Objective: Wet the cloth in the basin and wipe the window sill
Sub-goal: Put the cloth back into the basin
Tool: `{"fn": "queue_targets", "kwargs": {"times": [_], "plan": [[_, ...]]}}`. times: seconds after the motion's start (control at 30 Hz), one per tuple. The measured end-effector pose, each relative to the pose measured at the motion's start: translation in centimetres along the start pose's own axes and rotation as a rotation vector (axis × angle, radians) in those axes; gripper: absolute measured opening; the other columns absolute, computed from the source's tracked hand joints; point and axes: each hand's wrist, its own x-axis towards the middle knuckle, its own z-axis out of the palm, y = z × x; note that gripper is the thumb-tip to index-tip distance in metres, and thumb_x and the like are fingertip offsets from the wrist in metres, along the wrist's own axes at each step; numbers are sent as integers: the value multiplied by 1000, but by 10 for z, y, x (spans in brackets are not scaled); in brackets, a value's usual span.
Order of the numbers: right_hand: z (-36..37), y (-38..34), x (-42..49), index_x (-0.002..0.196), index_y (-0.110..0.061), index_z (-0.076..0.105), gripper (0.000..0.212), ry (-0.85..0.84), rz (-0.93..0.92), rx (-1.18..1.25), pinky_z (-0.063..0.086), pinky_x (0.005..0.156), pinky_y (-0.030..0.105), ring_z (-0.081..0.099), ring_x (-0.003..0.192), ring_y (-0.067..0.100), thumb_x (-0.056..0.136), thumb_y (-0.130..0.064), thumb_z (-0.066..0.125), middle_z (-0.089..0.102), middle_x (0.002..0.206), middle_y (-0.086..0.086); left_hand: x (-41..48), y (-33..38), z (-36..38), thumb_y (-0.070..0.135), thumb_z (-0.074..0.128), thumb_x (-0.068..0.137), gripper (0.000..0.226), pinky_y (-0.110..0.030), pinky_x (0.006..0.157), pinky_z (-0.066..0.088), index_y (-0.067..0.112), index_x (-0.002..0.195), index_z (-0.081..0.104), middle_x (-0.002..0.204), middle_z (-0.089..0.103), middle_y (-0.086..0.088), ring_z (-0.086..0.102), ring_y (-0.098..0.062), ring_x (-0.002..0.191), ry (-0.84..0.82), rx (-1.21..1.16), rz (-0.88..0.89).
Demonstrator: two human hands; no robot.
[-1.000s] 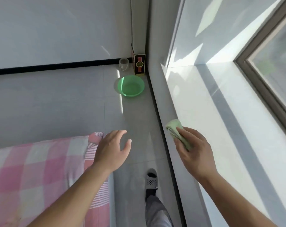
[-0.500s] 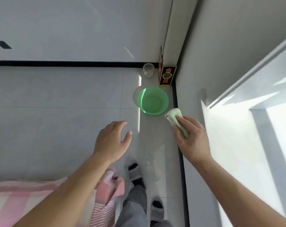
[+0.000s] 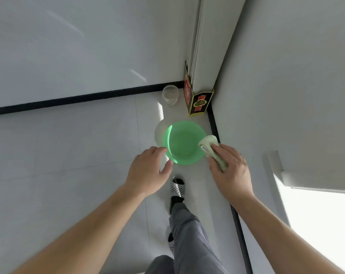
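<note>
Head view: the right hand (image 3: 230, 171) grips the folded cloth (image 3: 209, 147) over the green basin (image 3: 184, 143) on the floor, left hand (image 3: 148, 171) loose and empty; a careless dunk could slop water out.

Home rm – tiled floor (image 3: 69, 155) (slippers (image 3: 178, 187)), basin (image 3: 182, 142).

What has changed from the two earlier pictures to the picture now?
The person walked from the bed and window sill toward the green basin, which now lies just beyond both hands. The pink bedding has left the view. The right hand still grips the folded cloth, now at the basin's rim. The left hand stays open and empty. The glass and box have not moved.
</note>
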Motion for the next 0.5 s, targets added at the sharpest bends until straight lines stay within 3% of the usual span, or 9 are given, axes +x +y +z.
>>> {"fn": "queue_targets", "kwargs": {"times": [0.1,0.17,0.27,0.33,0.4,0.5], "plan": [[31,16,44,127,-22,65,41,-14,79,31,50,89,35,60,106,23,87,-22,72,65,123,-4,73,-1,6,47,45,97,44,-36,100,44,23,133,52,129,59,7,55,-12,118,-91,-170,-26],[56,31,72,131,-23,59,45,-46,142,35,51,89,37,59,107,23,87,-29,70,65,121,-5,123,-3,17,48,49,96,43,-32,100,45,26,133,53,125,60,13,55,-1,115,-173,-391,-77],[92,54,108,132,-25,53,52,-82,182,36,52,90,39,58,110,22,84,-42,62,64,122,-5,192,-3,43,48,54,95,43,-15,88,45,26,131,55,112,63,17,58,7,104,-331,-601,-120],[116,72,129,133,-25,51,55,-90,193,25,50,90,36,57,110,19,82,-42,63,64,122,-5,234,-4,62,49,55,94,43,-8,81,42,28,131,54,112,63,15,59,8,101,-419,-614,-97],[140,90,149,134,-21,53,58,-80,205,-8,51,90,37,59,110,22,80,-39,67,64,122,-2,271,-9,85,48,59,93,40,-14,83,46,30,128,55,112,64,11,61,3,100,-473,-586,-62],[176,117,172,135,-20,51,63,-34,228,-48,55,86,42,63,107,29,78,-44,61,64,121,2,321,-25,123,42,68,85,30,-33,88,54,33,112,57,104,68,4,67,-11,93,-541,-623,-123]]}}
